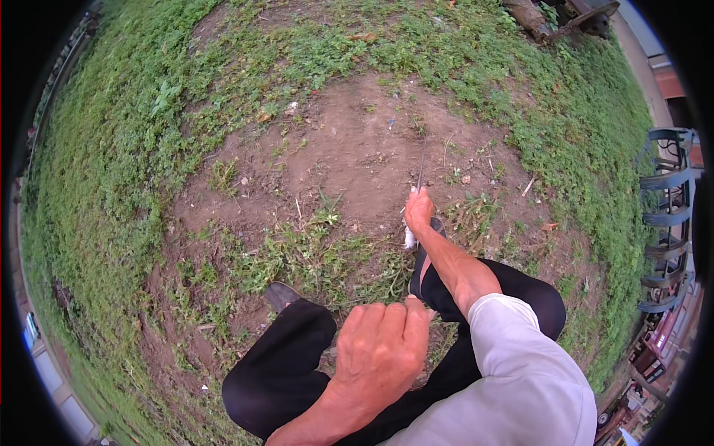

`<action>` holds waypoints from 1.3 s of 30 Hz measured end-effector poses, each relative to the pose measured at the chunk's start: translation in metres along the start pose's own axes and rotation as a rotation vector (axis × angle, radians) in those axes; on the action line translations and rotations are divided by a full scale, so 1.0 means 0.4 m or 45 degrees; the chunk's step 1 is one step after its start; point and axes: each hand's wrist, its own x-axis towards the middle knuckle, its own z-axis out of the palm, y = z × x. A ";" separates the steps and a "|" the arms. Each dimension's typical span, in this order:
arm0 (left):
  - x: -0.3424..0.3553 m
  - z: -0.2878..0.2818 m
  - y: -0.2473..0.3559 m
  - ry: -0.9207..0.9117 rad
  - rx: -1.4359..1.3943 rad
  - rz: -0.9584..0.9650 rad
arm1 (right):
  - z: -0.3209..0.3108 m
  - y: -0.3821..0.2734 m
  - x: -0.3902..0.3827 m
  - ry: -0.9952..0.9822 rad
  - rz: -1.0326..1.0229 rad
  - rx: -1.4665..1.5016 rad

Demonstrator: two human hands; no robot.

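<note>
My right hand [418, 212] is wrapped round the near end of a thin, dark, rod-like tool [423, 160], which points away from me over bare soil. I cannot tell whether it is a blade or a rod. A whitish, frayed piece [409, 238] shows just below this hand, beside my right shoe [437, 225]. Closer to me, my left hand [381, 348] is closed in a fist above the ground between my knees; what it holds, if anything, is hidden. Loose green weeds [320, 256] lie on the soil between and ahead of my feet.
My left shoe [281, 295] stands on the soil. Low green plants [104, 193] surround the bare patch [349, 156]. A rusty metal piece [529, 16] lies at the far right. Curved blue-grey metal bars [667, 219] and a red machine [658, 346] stand along the right edge.
</note>
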 end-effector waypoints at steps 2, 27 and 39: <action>-0.004 -0.001 -0.003 -0.011 0.005 -0.004 | 0.005 -0.020 0.031 -0.036 0.028 0.009; -0.002 -0.002 -0.002 -0.006 0.019 -0.032 | -0.022 -0.122 -0.012 -0.254 -0.099 -0.107; -0.020 0.036 0.037 0.089 0.000 0.084 | -0.097 -0.024 -0.473 -0.338 -0.001 -0.134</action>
